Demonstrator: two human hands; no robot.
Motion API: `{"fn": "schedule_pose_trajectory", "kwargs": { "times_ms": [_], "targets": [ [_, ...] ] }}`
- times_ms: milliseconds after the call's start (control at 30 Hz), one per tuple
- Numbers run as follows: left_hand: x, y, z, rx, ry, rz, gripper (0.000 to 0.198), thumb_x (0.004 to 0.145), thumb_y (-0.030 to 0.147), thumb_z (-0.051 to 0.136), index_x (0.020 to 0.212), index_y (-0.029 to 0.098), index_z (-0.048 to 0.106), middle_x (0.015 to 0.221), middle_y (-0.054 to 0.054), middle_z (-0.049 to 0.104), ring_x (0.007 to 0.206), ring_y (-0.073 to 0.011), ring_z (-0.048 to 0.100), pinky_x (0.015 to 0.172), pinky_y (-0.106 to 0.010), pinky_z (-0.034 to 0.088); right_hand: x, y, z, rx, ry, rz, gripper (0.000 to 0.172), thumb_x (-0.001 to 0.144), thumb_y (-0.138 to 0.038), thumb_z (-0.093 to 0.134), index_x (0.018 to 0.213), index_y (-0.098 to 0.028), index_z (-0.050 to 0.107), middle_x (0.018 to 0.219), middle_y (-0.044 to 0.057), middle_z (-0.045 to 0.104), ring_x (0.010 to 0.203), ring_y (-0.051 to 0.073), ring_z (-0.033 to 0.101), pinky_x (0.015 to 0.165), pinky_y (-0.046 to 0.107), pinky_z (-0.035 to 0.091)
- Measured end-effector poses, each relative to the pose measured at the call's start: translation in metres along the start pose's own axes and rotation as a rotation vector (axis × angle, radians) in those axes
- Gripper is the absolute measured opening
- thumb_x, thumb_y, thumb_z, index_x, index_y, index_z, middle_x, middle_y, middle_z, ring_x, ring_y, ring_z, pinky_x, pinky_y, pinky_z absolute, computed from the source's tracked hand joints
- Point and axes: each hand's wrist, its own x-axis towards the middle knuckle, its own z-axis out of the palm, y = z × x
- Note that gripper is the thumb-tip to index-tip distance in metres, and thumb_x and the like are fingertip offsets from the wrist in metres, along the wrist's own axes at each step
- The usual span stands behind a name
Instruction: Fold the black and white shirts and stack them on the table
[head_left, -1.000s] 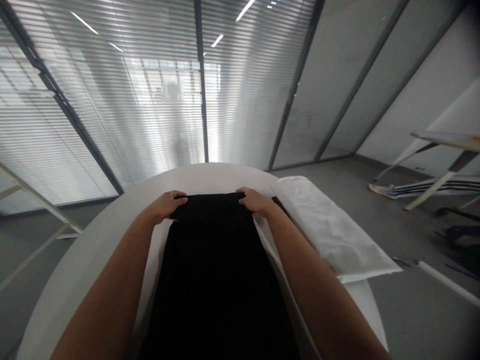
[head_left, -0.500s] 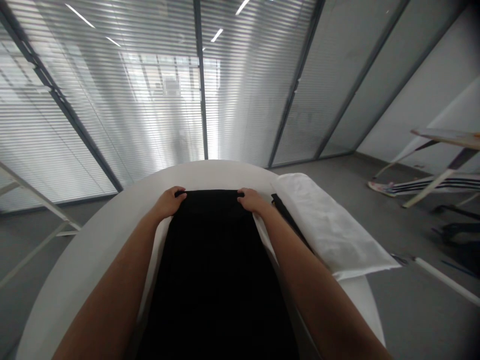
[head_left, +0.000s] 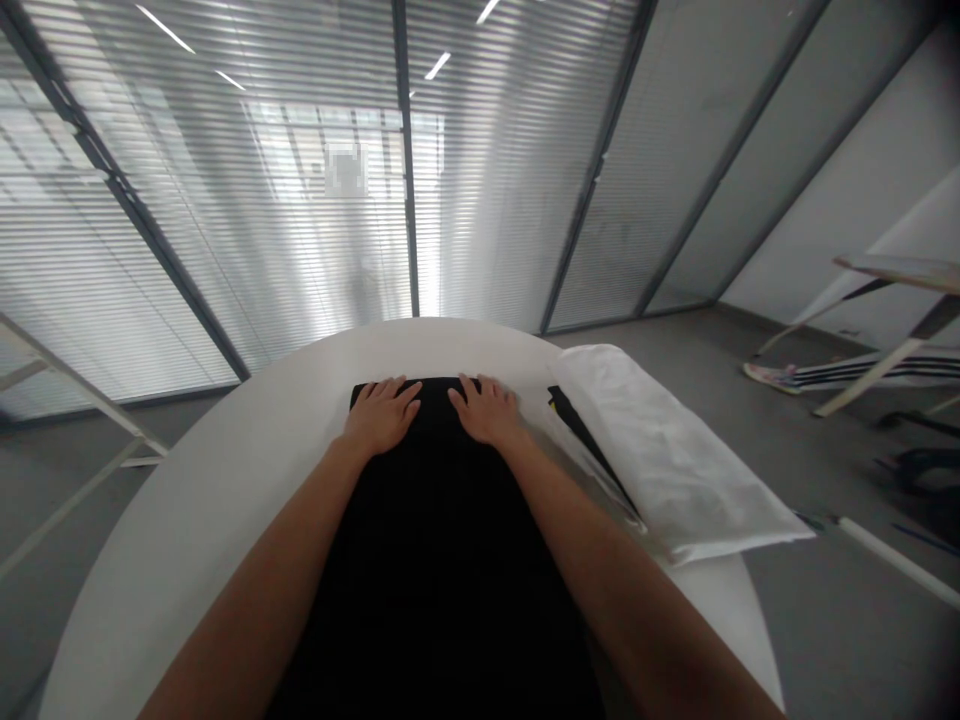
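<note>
A long piece of black cloth lies flat down the middle of the round white table, running toward me and out of the bottom of the view. Its kind of garment, if it is one, cannot be made out. My left hand rests palm down on the far left corner, fingers spread. On the far right corner my right hand presses the same way, its fingers apart. Neither hand grips the cloth. My forearms hide parts of its side edges.
Folded white fabric lies on the table's right side, overhanging the edge, with a dark strip beside it. White metal legs stand at the left. A wooden-edged table is at the far right, before blind-covered glass.
Both hands have let go of the far corners of the black cloth. They have moved inward and now lie flat on it with spread fingers. The view has shifted slightly.
</note>
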Motion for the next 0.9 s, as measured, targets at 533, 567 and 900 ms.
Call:
{"fn": "schedule_pose_trajectory", "kwargs": {
  "times_ms": [533,567,900],
  "targets": [
    [-0.014,-0.043,-0.071,-0.537,-0.564,-0.788,0.054,0.055,0.063,0.076,0.079,0.015,0.067,0.07,-0.019,0.068,0.064,-0.0353,0.067,0.05,-0.043,0.052,0.02,0.025,-0.04,0.055,-0.217,0.17,0.044,0.083,-0.047,0.06,0.108,-0.011,0.066,0.113,0.024,0.064,0.111,0.038,0.059,0.088,0.048,0.048],
    [-0.016,-0.043,-0.071,-0.556,-0.625,-0.774,0.051,0.05,0.058,0.08,0.075,0.016,0.067,0.066,-0.018,0.068,0.061,-0.0344,0.066,0.048,-0.042,0.052,0.02,0.026,-0.041,0.09,-0.264,0.167,0.04,0.079,-0.046,0.065,0.101,-0.012,0.068,0.106,0.022,0.067,0.104,0.038,0.063,0.083,0.047,0.05],
    [-0.022,-0.047,-0.055,-0.632,-0.726,-0.647,0.042,0.035,0.02,0.083,0.073,0.019,0.065,0.06,-0.012,0.067,0.051,-0.03,0.063,0.041,-0.039,0.05,0.022,0.042,-0.034,0.371,-0.4,0.031,0.048,0.054,-0.024,0.086,0.099,-0.02,0.069,0.09,0.005,0.071,0.084,0.025,0.066,0.069,0.034,0.054]
  ]
}}
